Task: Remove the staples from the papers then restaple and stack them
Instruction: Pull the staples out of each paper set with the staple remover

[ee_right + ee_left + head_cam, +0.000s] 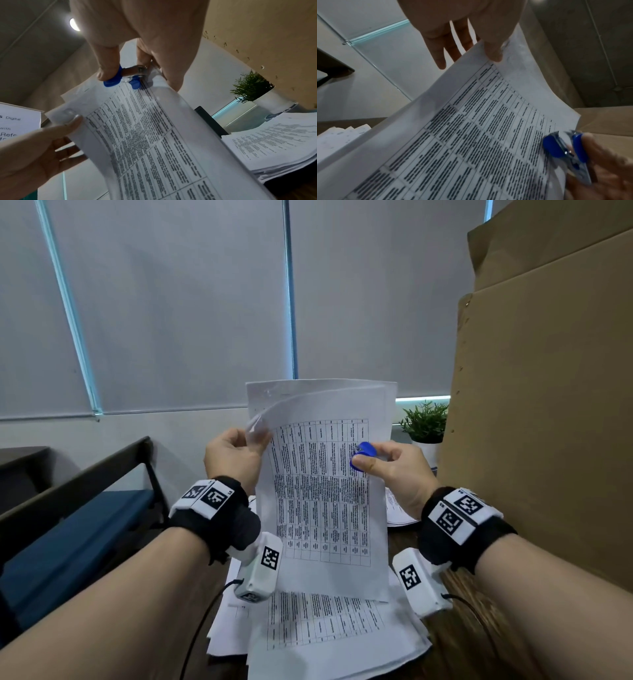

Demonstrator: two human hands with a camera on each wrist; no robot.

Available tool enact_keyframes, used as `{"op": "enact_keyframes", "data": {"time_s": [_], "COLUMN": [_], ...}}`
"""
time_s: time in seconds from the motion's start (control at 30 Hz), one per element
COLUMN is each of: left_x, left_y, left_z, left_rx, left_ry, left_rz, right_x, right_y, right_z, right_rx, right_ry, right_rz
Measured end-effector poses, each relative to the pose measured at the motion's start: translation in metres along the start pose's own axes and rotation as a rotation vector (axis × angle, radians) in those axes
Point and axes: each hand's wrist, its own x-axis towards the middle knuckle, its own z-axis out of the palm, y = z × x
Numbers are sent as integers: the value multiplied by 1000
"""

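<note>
sheets (322,491) held upright in the air above the table (479,628), top sheet's corner peeling | left hand (233,455) pinches their upper left corner, thumb in front | right hand (394,470) squeezes 1 blue staple remover (363,455) against the right edge | 2 paper piles on the table: near (325,635), far right (399,508) | 1 plant (426,422)

Head cam sits up high, looking forward and down over both forearms at the held-up paper sheets (322,491), with the window blinds behind. Left wrist cam looks up along the left hand (467,27) from really close, across the printed page toward the blue staple remover (565,150). Right wrist cam does the same from the other side (ceiling light in shot). All three share that page and the remover.
</note>
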Motion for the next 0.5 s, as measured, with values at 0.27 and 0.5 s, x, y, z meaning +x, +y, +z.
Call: {"op": "enact_keyframes", "data": {"time_s": [0.27, 0.5], "left_x": [-11, -13], "left_y": [-22, -18], "left_z": [-3, -5], "left_rx": [15, -100], "left_ry": [-193, -181], "left_rz": [-120, -120], "right_x": [-7, -6], "right_y": [9, 10], "right_z": [-5, -7], "right_rx": [-27, 9], "right_ry": [-8, -11], "right_rz": [59, 93]}}
